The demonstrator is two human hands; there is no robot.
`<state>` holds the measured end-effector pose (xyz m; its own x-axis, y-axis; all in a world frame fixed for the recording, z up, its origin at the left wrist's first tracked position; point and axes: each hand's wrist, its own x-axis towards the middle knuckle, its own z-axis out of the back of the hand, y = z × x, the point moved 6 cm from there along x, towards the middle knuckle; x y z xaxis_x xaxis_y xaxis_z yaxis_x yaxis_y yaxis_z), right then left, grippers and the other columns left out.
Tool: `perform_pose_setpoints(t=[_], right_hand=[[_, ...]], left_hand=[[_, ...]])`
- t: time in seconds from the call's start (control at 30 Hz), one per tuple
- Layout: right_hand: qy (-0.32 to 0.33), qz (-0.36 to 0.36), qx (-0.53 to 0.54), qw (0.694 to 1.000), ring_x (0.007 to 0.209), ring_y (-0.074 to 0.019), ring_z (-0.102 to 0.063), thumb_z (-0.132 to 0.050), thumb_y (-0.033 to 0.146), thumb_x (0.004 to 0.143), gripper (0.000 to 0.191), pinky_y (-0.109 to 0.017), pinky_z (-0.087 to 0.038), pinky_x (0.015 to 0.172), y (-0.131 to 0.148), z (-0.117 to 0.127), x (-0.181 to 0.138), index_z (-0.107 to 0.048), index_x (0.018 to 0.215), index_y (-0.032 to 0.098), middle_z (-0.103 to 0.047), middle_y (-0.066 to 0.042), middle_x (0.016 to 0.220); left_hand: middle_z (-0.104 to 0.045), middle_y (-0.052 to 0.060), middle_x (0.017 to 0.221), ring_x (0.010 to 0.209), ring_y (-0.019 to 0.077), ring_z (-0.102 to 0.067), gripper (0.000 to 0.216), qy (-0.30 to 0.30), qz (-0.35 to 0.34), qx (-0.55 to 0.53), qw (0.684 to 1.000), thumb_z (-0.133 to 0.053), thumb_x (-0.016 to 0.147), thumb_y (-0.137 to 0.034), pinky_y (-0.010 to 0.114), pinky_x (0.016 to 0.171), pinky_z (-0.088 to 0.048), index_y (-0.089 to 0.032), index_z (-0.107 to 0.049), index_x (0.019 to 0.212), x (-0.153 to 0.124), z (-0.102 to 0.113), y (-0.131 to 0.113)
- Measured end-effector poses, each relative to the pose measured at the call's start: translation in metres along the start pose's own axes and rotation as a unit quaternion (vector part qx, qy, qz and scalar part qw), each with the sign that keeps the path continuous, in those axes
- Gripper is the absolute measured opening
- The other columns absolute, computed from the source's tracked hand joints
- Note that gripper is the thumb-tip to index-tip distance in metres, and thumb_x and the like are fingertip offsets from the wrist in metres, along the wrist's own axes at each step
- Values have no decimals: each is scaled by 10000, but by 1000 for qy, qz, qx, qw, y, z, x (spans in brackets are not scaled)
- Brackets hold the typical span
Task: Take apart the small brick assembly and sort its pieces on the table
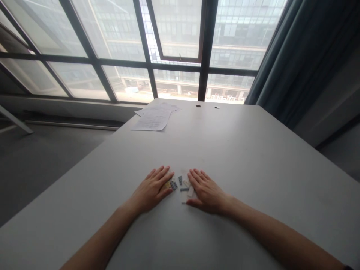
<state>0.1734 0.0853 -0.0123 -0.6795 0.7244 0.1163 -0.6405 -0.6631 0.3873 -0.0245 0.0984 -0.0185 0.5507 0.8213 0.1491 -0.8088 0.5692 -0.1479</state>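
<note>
Both of my hands lie flat on a white table [222, 150], palms down, with a small group of toy building bricks between them. My left hand [153, 189] has its fingers stretched out; its thumb side touches or partly covers grey bricks [173, 185] and a yellow brick [167, 185]. My right hand [206, 190] is likewise spread, resting over or against white bricks [190, 191]. In the gap lie a dark grey brick [180, 180] and a thin grey-blue brick [184, 189]. Whatever is under the palms is hidden.
Printed sheets of paper [153, 118] lie at the table's far left. Near the far edge are a dark round hole [198, 105] and a small white-and-dark spot [216, 107]. Large windows [177, 33] stand behind, and a blue-grey curtain [287, 56] hangs at the right.
</note>
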Motion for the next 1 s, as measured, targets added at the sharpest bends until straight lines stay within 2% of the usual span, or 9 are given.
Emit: perform_pose_setpoints(t=[0.1,0.23,0.43,0.53,0.6,0.7,0.83,0.9,1.0], right_hand=[[23,3,-31,999,1425,-319,-114,-355,653,877,860,-492,-135,1157,9,-6,3,-209,1466,43,-180,-215,1524],[7,3,-39,999,1420,-334,-131,-347,648,880,871,-495,-139,1152,22,-16,38,-214,1457,9,-179,-236,1516],[-20,43,-20,999,1405,-349,-182,-375,579,903,801,-499,-159,1142,45,-32,108,-272,1431,-14,-242,-260,1491],[-32,69,20,997,1396,-317,-236,-420,533,905,736,-491,-177,1142,53,-32,130,-301,1428,29,-297,-224,1482],[-57,64,77,993,1375,-262,-305,-428,471,919,655,-454,-239,1132,50,-26,133,-303,1436,90,-347,-177,1473],[-108,4,129,986,1315,-218,-407,-439,317,920,510,-394,-324,1097,31,-16,117,-399,1391,126,-444,-144,1419],[-93,18,64,993,1279,-242,-442,-503,225,877,338,-400,-313,1100,19,-14,86,-617,1184,144,-550,-119,1326],[-92,23,40,995,1262,-242,-458,-516,254,888,299,-414,-314,1093,20,-14,82,-636,1151,179,-561,-102,1313],[-96,28,18,995,1246,-236,-469,-510,279,908,283,-414,-315,1086,28,-14,94,-629,1154,205,-569,-87,1298]], left_hand=[[-367,57,1482,1380,237,-302,443,-4,-6,-21,1000,-377,951,-408,485,1121,-263,-290,-436,1374,1,3,4],[-425,68,1446,1366,213,-332,409,-25,8,-37,999,-325,963,-301,465,1129,-267,-231,-495,1328,-1,9,12],[-488,139,1383,1306,230,-423,533,-67,83,-77,991,-391,841,-184,450,1112,-315,-108,-408,1369,-16,22,41],[-468,162,1392,1282,233,-451,603,-88,108,-111,984,-426,823,-215,418,1082,-364,-95,-328,1406,-26,31,53],[-434,177,1414,1291,252,-437,643,-88,126,-109,982,-462,857,-330,431,1070,-374,-100,-278,1428,-30,32,59],[-373,198,1451,1328,295,-377,808,-64,135,-65,987,-542,822,-518,483,1087,-327,-102,-237,1445,-30,29,60],[-295,165,1503,1382,314,-272,872,-30,103,-10,994,-564,773,-622,526,1118,-234,-168,-263,1454,-23,22,54],[-284,128,1515,1391,306,-256,815,-17,89,-2,996,-532,788,-640,535,1122,-210,-221,-295,1446,-19,20,51],[-330,80,1501,1392,294,-259,734,-3,75,2,997,-506,812,-629,537,1125,-202,-274,-331,1430,-16,18,47]])
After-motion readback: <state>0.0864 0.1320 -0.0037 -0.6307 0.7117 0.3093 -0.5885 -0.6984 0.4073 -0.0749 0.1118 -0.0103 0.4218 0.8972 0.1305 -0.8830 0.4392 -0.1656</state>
